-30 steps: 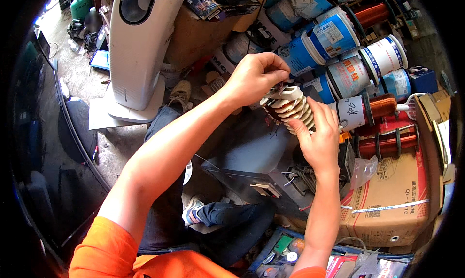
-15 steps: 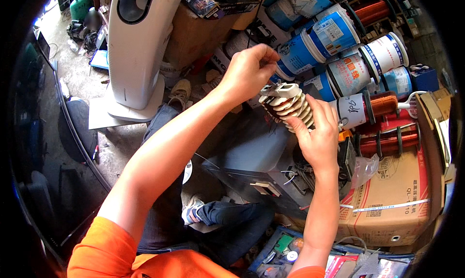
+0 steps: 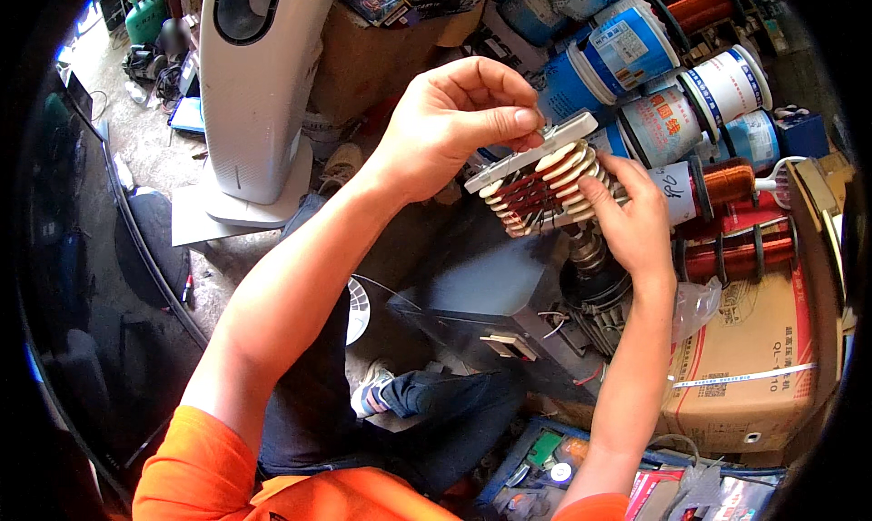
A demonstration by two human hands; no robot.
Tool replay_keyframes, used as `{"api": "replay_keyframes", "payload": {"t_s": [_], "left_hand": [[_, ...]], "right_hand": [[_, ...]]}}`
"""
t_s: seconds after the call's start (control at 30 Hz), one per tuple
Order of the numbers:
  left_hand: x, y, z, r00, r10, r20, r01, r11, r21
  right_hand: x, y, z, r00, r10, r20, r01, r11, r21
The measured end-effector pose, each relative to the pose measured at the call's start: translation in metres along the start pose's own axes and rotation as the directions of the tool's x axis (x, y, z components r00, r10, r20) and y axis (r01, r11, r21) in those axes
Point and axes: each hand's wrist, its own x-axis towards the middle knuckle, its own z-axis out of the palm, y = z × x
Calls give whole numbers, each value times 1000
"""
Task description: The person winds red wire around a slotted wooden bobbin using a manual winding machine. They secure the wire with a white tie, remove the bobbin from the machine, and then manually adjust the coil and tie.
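My right hand (image 3: 627, 212) is closed around a coil assembly (image 3: 549, 194), a row of cream ribbed bobbins wound with reddish wire and trailing dark leads. Along its upper side lies a long pale bar (image 3: 495, 171), tilted up to the right. My left hand (image 3: 454, 121) has its fingers curled, thumb against fingers, just above that bar; what they pinch is too small to make out. Below the coils stands a dark, ridged metal motor part (image 3: 590, 276), partly behind my right forearm, beside a dark box-shaped case (image 3: 481, 294).
Wire spools (image 3: 618, 49) are stacked across the back right, above a cardboard box (image 3: 736, 339). A white upright appliance (image 3: 245, 121) stands at back left, a black screen (image 3: 91, 276) at left. A parts tray (image 3: 536, 476) lies at bottom right, a green canister (image 3: 145, 17) far back.
The coil assembly has turned, bringing the pale bar and red windings into view. My left hand has risen and shifted left; my right hand has moved rightward and upward with the coils.
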Motion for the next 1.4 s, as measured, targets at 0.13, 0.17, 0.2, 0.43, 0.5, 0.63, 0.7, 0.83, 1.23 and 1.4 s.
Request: {"api": "replay_keyframes", "payload": {"t_s": [0.13, 0.17, 0.2, 0.43, 0.5, 0.63, 0.7, 0.83, 1.23, 1.4], "left_hand": [[-7, 3, 12, 1000, 20, 18, -21, 999, 26], [-9, 2, 16, 999, 28, 28, -28, 999, 22], [-10, 0, 20, 999, 23, 44, -22, 1000, -8], [-14, -8, 5, 998, -67, 9, 58, 923, 381], [-18, -25, 1, 917, -380, -122, 372, 703, 606], [-30, -55, -7, 970, -226, -88, 230, 742, 630], [-31, -54, -1, 961, -252, -111, 262, 714, 649], [-32, -59, 1, 945, -293, -147, 324, 765, 556], [-35, -54, 11, 878, -355, -322, 472, 756, 453], [-30, -62, -7, 860, -414, -299, 506, 770, 388]], "right_hand": [[-5, -52, -2, 981, -176, -86, 162, 975, -151], [-9, -66, -1, 988, -152, -32, 150, 987, -64], [-12, -75, 7, 998, -54, 36, 48, 987, 152], [-62, -94, 29, 955, 291, 51, -247, 691, 679], [-88, -91, 43, 978, 202, -54, -118, 746, 656], [-117, -106, 62, 923, 379, 64, -222, 389, 894], [-121, -110, 62, 883, 446, 148, -214, 103, 971], [-128, -104, 68, 879, 440, 183, -130, -148, 980], [-146, -110, 95, 709, 412, 572, -338, -514, 789], [-146, -129, 85, 771, 581, 262, -350, 42, 936]]}}
